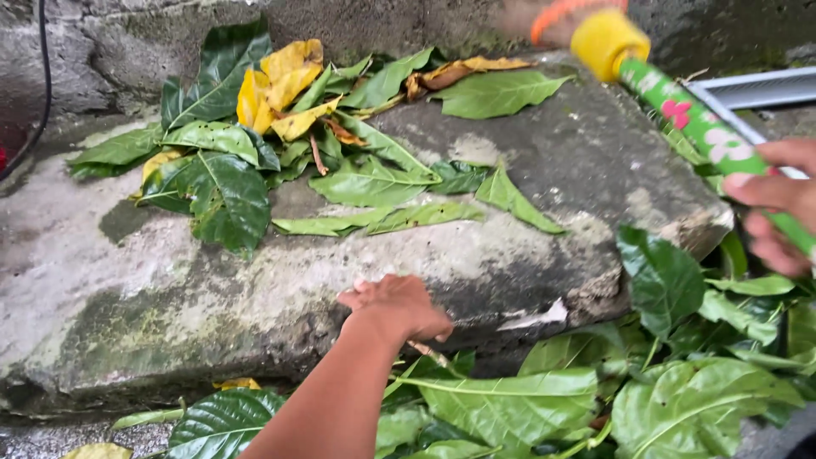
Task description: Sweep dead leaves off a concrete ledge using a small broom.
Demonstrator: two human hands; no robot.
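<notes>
Nearest the camera, green leaves (510, 408) lie heaped below the stone slab (340, 272), and the left hand (398, 308) rests fingers-down on the slab's front edge just above them, its grip closed on nothing. Right of the slab, the right hand (778, 204) is clamped on a green flowered broom handle (705, 127), whose long axis slants up-left toward the leaf pile (289, 144) on the slab's far side.

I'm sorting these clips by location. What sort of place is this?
Probably an outdoor yard or garden edge: a weathered, mossy concrete slab strewn with fallen leaves, and a broom in the right hand. The left hand reaches low against the slab.
</notes>
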